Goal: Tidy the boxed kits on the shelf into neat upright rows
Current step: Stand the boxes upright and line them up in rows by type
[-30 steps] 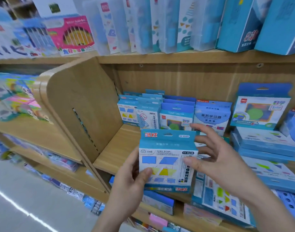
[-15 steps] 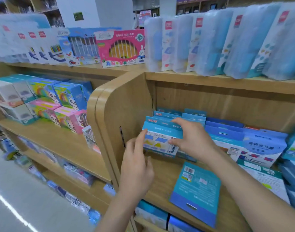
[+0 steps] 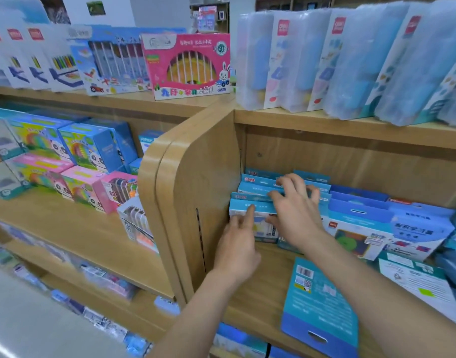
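A light-blue boxed kit (image 3: 260,226) stands upright at the front of a row of like kits (image 3: 255,182), hard against the wooden side panel (image 3: 195,182). My left hand (image 3: 237,244) touches the front kit's face with a straight index finger. Spread fingers of my right hand (image 3: 295,213) lie over the tops of the row, and its thumb is low against the front kit. To the right stands a row of larger blue kits (image 3: 363,228). One blue kit (image 3: 320,306) lies flat, face down, near the shelf's front edge under my right forearm.
Another flat kit (image 3: 418,282) lies at the right with more blue boxes beyond it. Clear plastic cases (image 3: 325,63) line the shelf above. A pink abacus box (image 3: 188,65) and panda boxes (image 3: 89,148) fill the left unit. Bare shelf board (image 3: 263,288) lies in front of the row.
The light-blue kit went from my hands in front of the shelf to the front of the left row. My right hand's fingers now spread over the box tops.
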Available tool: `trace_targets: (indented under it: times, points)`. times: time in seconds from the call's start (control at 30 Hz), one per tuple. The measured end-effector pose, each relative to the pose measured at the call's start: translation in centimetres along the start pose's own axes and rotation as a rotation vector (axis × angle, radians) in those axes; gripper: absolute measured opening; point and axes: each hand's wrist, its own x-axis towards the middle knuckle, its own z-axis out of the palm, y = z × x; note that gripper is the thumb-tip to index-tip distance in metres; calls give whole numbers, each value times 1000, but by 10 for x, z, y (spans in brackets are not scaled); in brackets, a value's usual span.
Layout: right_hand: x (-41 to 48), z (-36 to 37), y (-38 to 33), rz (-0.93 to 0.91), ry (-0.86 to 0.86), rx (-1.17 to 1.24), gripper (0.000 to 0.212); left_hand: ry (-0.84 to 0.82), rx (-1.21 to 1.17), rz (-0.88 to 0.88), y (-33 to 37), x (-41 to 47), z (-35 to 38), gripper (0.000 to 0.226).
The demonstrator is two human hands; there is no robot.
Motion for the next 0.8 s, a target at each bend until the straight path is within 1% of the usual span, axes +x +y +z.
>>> trace_targets:
  times: [0.13,0.27,0.33,0.4,0.47,0.53,0.6,0.7,0.8]
  points:
    - [8,3,-1,60,3,-39,54,-15,30,12,0,20,6,91]
    - [5,4,4,85,17,-1,70,-3,127,-9,2,31,14,89]
    - [-2,0,13,93,73,46,71,97,227,11,2,34,14,79]
    - [-11,-3,25,122,135,101,69,265,327,109,4,37,13,68]
    - [-21,-9,38,169,187,145,69,380,386,207,1,43,20,69]
    - [-32,-9,48,207,191,174,68,368,384,235,-2,48,30,76]
    - [-43,-5,56,204,153,172,64,362,381,230,-4,51,36,81]
    - [-51,4,64,184,102,149,61,382,400,211,-6,57,43,79]
    - [-50,9,69,146,103,154,59,403,410,227,-10,62,47,75]
